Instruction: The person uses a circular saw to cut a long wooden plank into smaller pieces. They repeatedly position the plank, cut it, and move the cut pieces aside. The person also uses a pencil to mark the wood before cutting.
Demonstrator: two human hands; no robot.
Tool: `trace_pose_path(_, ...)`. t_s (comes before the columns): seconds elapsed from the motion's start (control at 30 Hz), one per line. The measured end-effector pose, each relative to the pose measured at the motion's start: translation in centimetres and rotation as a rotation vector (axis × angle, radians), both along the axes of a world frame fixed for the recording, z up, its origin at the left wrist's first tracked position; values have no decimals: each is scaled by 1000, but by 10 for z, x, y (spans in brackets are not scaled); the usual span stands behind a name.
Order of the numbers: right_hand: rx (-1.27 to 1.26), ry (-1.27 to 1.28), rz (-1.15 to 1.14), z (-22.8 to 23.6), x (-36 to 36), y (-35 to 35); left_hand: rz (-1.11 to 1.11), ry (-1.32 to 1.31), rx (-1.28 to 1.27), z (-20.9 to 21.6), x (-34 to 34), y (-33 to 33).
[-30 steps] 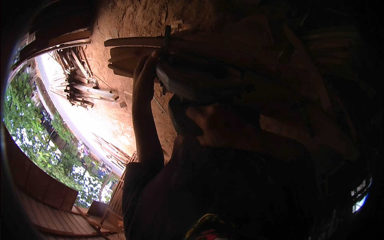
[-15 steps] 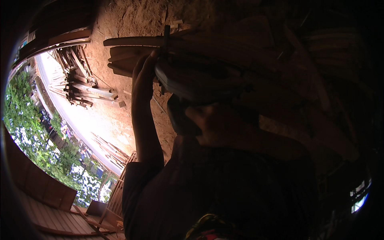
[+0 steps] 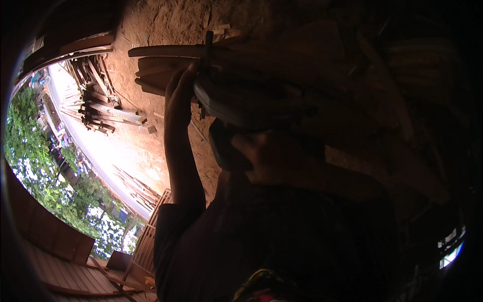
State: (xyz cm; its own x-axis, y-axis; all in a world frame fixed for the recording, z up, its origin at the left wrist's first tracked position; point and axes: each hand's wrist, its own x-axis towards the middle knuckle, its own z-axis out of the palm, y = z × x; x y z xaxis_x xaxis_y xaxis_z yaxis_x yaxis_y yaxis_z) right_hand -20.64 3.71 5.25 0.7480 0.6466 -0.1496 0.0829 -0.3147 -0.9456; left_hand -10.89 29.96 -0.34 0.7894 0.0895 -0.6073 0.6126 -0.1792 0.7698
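A dark, bulky power tool [image 3: 231, 103] with a rounded end lies over wooden boards [image 3: 158, 70]; its exact kind is lost in shadow. My left hand [image 3: 182, 83] is closed at the tool's left end, beside a narrow upright bar [image 3: 208, 50], with its fingertips partly hidden. Nearer my body, my right hand [image 3: 259, 151] is wrapped round the dark rear part of the tool. Deep shade hides most of that grip and the tool's underside.
Piles of cut wood [image 3: 108, 113] lie on the sunlit dirt ground to the left. More long strips [image 3: 136, 186] rest lower down, near a slatted wooden frame [image 3: 151, 226]. Further boards [image 3: 387, 85] stretch into darkness at right. Green trees [image 3: 30, 136] stand outside.
Both hands and the tool have shifted only very slightly left in the picture, along with the surroundings. My grips look the same.
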Motion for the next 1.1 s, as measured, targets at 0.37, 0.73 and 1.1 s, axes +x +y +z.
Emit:
trace_pose_path(0.37,38,56,-11,8,12,5,29,42,-8,-3,6,11)
trace_pose_path(0.73,46,67,14,9,20,16,36,25,-2,8,14,18)
trace_pose_path(1.1,24,217,80,6,47,53,11,-79,88,-22,34,74)
